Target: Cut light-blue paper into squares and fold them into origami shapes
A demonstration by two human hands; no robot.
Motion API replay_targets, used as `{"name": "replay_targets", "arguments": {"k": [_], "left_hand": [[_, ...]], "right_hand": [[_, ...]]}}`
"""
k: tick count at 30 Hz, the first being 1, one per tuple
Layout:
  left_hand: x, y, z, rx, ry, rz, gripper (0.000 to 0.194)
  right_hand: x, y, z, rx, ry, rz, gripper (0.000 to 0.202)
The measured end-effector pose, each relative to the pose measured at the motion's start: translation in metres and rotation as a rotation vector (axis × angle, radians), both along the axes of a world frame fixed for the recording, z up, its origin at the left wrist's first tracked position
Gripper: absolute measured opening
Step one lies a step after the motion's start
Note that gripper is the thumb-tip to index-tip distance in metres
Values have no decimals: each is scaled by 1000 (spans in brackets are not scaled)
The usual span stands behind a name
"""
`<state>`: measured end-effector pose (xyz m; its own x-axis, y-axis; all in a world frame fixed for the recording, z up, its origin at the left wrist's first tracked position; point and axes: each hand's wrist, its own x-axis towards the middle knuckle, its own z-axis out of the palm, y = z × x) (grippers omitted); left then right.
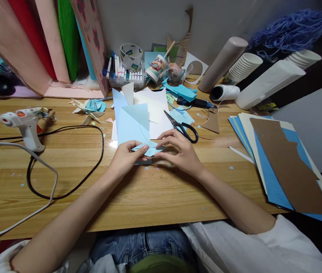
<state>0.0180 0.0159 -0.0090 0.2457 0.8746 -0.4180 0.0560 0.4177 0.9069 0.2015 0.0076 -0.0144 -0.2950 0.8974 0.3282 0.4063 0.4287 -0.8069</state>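
Note:
A small light-blue paper piece [151,151] with pointed ends is pinched between thumb and fingers of my left hand [128,156]. My right hand [179,151] is at its right end, fingers curved and thumb below, touching the paper's edge. Beneath and behind the hands lies a larger light-blue sheet [134,123] over white paper [158,108]. Black-handled scissors [182,127] lie just beyond my right hand, blades pointing up and left.
A white glue gun [27,127] stands at the left, with cables [102,151] looping over the wooden table [149,197]. Markers [124,70], tape [132,57], paper scraps [182,91] and cups [244,66] line the back. Cardboard and coloured sheets [288,163] are stacked at the right.

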Motion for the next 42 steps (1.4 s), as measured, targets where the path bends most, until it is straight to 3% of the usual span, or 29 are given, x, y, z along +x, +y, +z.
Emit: {"name": "replay_targets", "arguments": {"k": [5,8,12,16,18,20,22,26,42], "left_hand": [[1,-5,-6,-15,75,-89,29],[-2,-9,-8,156,376,-215,32],[-9,-13,-3,444,915,-279,31],[-13,-14,6,611,1188,-277,36],[-13,-12,8,747,1185,-285,24],[-13,-8,7,815,1046,-391,11],[-14,-3,3,773,803,-525,16],[-20,6,-2,658,580,-561,13],[-16,8,0,696,728,-629,12]], "right_hand": [[-2,0,-5,23,-159,65,10],[-5,0,-9,-36,-206,113,10],[-8,0,-13,-91,-199,150,7],[-9,1,-16,-114,-192,145,10],[-8,1,-16,-112,-197,144,10],[-7,2,-16,-119,-197,152,9],[-6,3,-15,-137,-194,162,8],[-5,4,-13,-149,-195,168,5],[-6,8,-10,-253,-187,177,5]]}}
